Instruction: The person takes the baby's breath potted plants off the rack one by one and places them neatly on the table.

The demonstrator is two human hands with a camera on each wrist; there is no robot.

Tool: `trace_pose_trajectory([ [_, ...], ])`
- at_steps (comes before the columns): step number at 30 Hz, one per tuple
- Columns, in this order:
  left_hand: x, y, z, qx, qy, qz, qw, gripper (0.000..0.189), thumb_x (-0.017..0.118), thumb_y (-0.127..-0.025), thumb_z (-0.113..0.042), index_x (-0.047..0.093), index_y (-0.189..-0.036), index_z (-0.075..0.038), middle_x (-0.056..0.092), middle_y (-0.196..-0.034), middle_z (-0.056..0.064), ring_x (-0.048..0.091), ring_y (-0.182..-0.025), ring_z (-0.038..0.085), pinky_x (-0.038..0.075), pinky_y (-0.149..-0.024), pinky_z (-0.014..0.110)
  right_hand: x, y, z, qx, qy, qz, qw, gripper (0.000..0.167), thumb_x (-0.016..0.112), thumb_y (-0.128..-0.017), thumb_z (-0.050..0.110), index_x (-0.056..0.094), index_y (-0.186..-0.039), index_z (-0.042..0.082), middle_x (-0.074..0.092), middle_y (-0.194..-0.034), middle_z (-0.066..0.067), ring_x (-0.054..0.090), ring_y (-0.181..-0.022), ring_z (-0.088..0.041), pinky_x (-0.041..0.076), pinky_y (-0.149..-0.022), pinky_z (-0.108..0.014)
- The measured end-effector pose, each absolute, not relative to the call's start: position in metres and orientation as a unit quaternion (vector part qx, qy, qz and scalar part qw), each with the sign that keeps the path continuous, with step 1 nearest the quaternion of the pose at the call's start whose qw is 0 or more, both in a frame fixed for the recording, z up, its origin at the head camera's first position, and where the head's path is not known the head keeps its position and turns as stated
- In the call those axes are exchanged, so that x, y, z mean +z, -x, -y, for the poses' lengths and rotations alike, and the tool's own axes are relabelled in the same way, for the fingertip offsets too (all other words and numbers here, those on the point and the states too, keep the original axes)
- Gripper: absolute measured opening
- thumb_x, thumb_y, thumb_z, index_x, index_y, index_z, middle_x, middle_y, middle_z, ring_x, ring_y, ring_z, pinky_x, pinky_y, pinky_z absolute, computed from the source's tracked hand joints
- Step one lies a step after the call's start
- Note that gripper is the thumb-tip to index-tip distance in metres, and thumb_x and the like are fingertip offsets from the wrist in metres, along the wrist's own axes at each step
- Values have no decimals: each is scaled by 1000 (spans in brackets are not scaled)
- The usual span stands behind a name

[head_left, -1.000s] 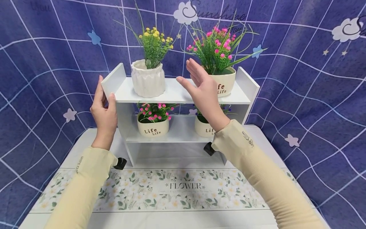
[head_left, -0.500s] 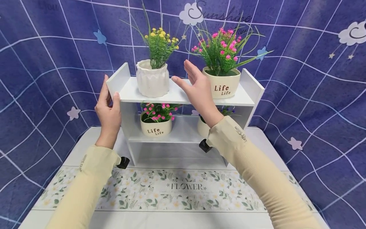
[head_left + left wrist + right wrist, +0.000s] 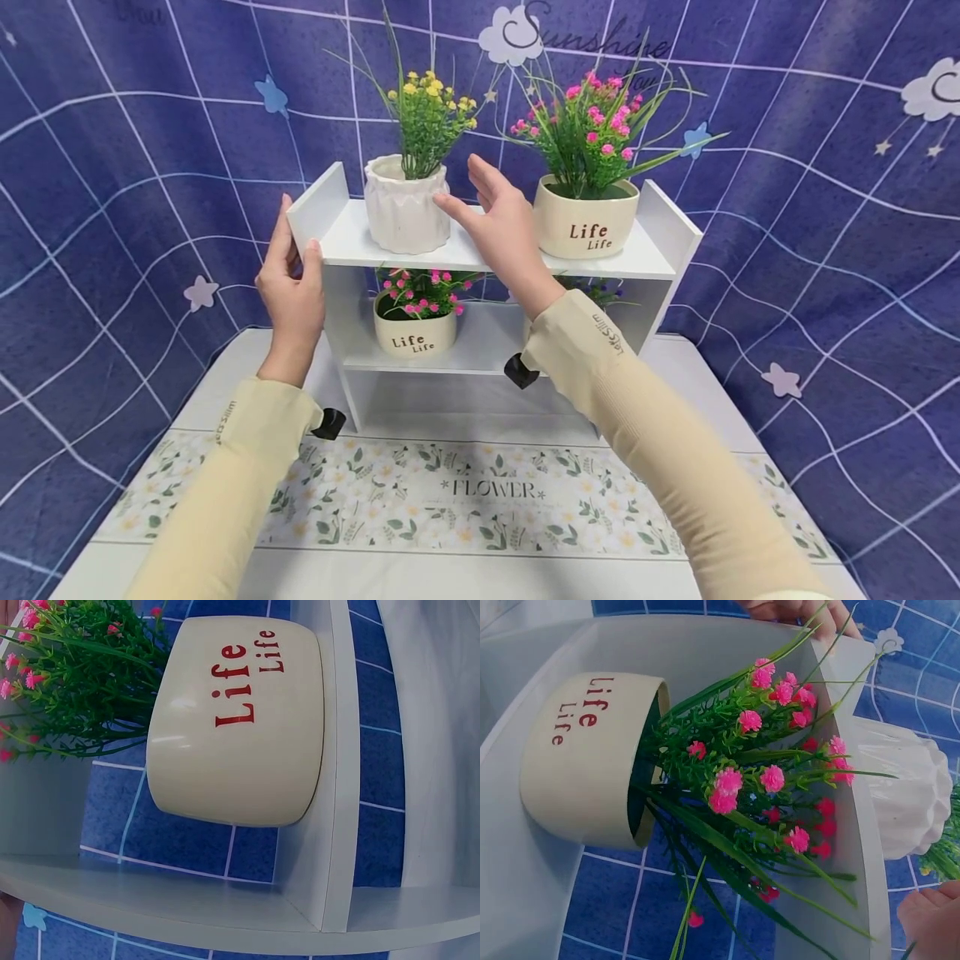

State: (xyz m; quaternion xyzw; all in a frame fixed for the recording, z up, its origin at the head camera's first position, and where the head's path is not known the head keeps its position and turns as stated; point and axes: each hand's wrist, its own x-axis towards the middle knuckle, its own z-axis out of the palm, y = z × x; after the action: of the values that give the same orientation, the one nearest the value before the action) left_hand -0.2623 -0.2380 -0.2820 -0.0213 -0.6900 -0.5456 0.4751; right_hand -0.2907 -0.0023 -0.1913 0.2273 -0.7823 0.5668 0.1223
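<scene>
A white two-tier shelf point(image 3: 480, 265) stands on the table. At its left side panel is my left hand point(image 3: 291, 287), fingers along the outside and thumb at the front corner. On the top board a white fluted pot point(image 3: 407, 215) with yellow flowers sits at left. My right hand point(image 3: 504, 233) is just right of it, fingers extended and thumb overlapping its edge in the head view; contact cannot be told. Further right stands a cream "Life" pot point(image 3: 585, 223) with pink flowers.
On the middle board, a cream pot with pink flowers point(image 3: 415, 332) stands at left. Another plant with purple flowers point(image 3: 600, 292) is mostly behind my right arm. A floral runner point(image 3: 480, 500) lies before the shelf; a blue patterned curtain point(image 3: 225, 150) hangs behind.
My right hand has moved left from the cream pot toward the white pot. The left hand stays at the shelf's side. The whole scene has shifted slightly right in the head view.
</scene>
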Motion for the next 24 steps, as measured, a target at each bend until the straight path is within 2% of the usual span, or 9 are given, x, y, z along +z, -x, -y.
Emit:
trace_pose_trajectory([
  [11,-278,259,240,-544,14,690,478,53,53,-95,-9,46,-144,-28,57,-140,-1,57,-124,9,51,-99,21,-183,299,27,544,-190,811,97,79,68,-87,47,33,-152,21,38,-155,7,39,-141,-6,36,-114,-21],
  [24,-280,261,233,-558,14,678,478,52,53,-94,-7,48,-143,-27,58,-139,0,58,-121,9,51,-98,22,-180,308,29,542,-179,819,57,82,69,-85,49,32,-152,19,38,-155,6,37,-141,-7,34,-115,-21],
])
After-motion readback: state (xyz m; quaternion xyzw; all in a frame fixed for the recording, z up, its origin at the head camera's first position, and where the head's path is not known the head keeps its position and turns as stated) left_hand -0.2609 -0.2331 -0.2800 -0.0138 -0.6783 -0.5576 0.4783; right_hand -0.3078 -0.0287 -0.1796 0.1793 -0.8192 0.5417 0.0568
